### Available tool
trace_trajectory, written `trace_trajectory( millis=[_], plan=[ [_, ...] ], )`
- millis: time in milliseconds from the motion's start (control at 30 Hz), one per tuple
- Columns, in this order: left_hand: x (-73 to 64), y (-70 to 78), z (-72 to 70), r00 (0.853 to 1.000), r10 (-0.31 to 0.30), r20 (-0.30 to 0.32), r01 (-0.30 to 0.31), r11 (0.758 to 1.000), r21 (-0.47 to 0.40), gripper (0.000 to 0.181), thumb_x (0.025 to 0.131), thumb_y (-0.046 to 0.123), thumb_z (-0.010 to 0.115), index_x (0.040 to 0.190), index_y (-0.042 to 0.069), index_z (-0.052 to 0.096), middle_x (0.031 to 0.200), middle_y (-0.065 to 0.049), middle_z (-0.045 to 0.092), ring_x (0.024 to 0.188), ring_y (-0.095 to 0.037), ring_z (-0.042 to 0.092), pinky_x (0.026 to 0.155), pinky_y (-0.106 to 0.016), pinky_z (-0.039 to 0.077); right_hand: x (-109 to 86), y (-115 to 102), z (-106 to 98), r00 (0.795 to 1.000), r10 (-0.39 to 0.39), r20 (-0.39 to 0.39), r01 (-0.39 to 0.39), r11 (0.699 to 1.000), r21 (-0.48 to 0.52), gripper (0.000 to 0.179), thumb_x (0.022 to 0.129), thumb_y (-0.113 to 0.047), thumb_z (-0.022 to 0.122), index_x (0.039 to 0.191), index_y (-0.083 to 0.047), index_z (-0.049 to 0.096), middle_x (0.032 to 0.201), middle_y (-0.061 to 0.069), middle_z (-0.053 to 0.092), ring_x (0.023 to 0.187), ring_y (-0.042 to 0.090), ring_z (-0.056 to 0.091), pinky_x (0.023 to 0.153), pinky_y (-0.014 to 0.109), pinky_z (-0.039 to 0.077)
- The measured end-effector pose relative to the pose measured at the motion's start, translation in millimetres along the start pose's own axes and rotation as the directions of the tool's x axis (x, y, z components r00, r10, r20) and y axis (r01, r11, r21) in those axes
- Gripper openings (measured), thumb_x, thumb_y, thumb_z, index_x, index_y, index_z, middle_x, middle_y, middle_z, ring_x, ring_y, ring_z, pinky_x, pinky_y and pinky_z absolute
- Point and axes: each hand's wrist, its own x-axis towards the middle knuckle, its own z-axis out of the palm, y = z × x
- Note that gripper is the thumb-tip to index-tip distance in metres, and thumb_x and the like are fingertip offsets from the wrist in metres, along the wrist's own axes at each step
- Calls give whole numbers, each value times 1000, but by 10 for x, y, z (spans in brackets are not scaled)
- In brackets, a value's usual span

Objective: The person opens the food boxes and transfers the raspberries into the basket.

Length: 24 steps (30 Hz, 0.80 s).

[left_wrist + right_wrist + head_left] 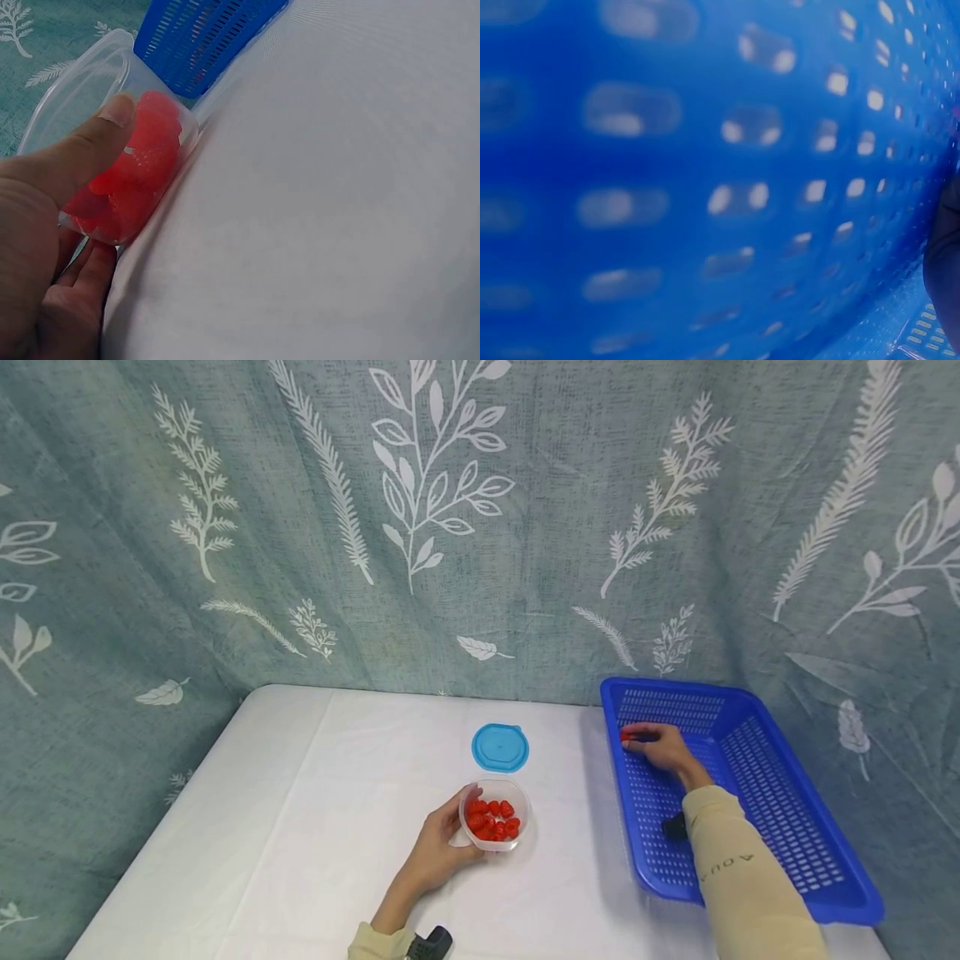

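Note:
My left hand (442,847) grips a clear plastic container (525,802) from its left side, the thumb on the near wall and fingers round the far side. Inside lie several small red berries (495,820), strawberry-like in look. The left wrist view shows the thumb (112,120) pressed against the container's clear wall, with the red berries (150,150) showing through it. Over at the right, my right hand (663,750) reaches into a blue perforated basket (795,810) and pinches a red berry (626,737) by its left wall. Only the edge of that hand (943,262) shows in the right wrist view.
A round blue lid (500,748) lies on the white-covered table (300,810), just beyond the container. The basket stands along the table's right side, its holed wall filling most of the right wrist view. A patterned green curtain (540,527) hangs behind the table.

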Motion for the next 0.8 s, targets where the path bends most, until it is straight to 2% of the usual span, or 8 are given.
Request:
trace_trajectory(
  millis=[233,333,433,567,633,700,800],
  plan=[
    [9,-2,-5,1000,11,-2,-11,1000,-2,94,76,10,87,157,15,39,155,-6,50,148,-23,39,120,-31,35,17,13,5,1000,11,0,-11,1000,-1,42,93,-15,75,129,5,67,129,24,66,122,29,59,94,18,42],
    [13,-4,0,1000,14,-4,-14,1000,-8,94,76,10,87,157,15,39,155,-6,50,148,-23,39,120,-31,35,18,9,-1,1000,15,11,-15,1000,9,45,93,-15,75,132,5,64,133,25,64,127,33,56,96,19,42],
    [16,-5,14,1000,13,-2,-13,1000,-8,95,75,11,88,157,15,40,155,-5,50,148,-22,39,120,-30,35,10,-4,-27,999,28,25,-28,999,22,47,92,-15,75,134,5,63,135,25,63,121,24,59,92,15,41],
    [20,-19,25,1000,10,3,-10,1000,1,95,75,11,88,157,16,40,155,-5,50,148,-21,39,120,-29,35,24,-63,-88,998,40,50,-42,998,45,49,92,-12,74,133,11,60,128,27,66,98,2,61,82,10,45],
    [19,-23,23,1000,22,3,-22,1000,5,94,76,10,87,157,14,39,155,-7,50,148,-24,40,120,-31,35,38,-124,-127,998,30,53,-33,998,56,49,93,-11,73,132,15,58,125,28,67,91,-5,59,79,10,47],
    [17,-24,17,999,33,-1,-33,999,6,93,76,10,87,156,13,40,154,-9,50,148,-27,40,120,-34,36,46,-218,-158,999,19,43,-22,998,65,48,95,-11,71,132,15,57,125,28,67,89,-6,59,81,12,49],
    [14,-24,3,999,35,-16,-35,999,11,92,76,10,87,156,13,41,154,-9,51,148,-28,41,120,-35,36,41,-428,-204,1000,-19,16,19,998,52,46,99,-14,66,135,12,57,133,29,62,101,4,62,91,19,49]
  ],
)
